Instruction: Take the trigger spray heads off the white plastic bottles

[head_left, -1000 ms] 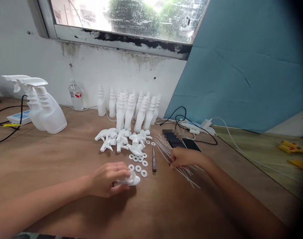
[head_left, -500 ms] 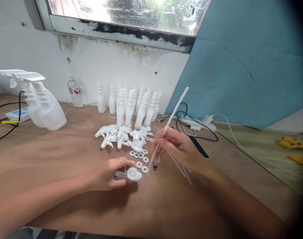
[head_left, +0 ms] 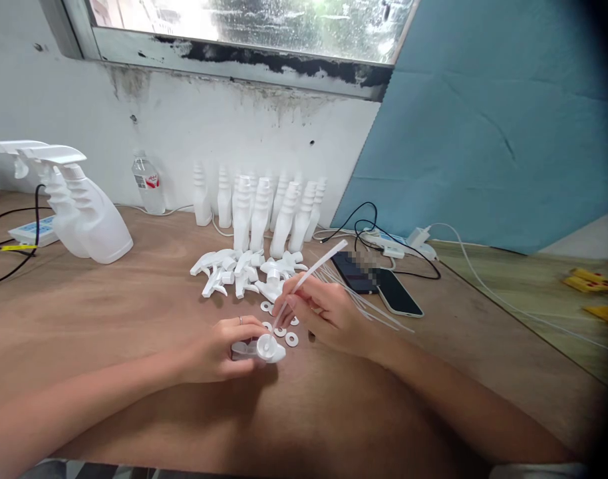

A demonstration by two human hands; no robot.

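Note:
My left hand (head_left: pixel 239 348) is closed around a white spray trigger head (head_left: pixel 274 352), which lies on its side with its round collar facing up. Between the thumb and fingers of my right hand (head_left: pixel 324 309) is a thin translucent dip tube (head_left: pixel 320 263), slanting down to the left. Its lower end meets the collar opening; whether it sits inside I cannot tell. White ring washers (head_left: pixel 291 339) lie just beyond, some covered by my right hand. Behind them is a pile of white trigger heads (head_left: pixel 244 269).
Several white bottles (head_left: pixel 259 219) stand by the wall. Two assembled spray bottles (head_left: pixel 99 223) are at left, near a clear water bottle (head_left: pixel 148 186). Loose tubes (head_left: pixel 378 313), two phones (head_left: pixel 400 293) and cables (head_left: pixel 368 229) lie at right.
My right hand has moved left and brought the tube's lower end to the trigger head's collar. The phones and loose tubes are now uncovered. My left hand stays in place.

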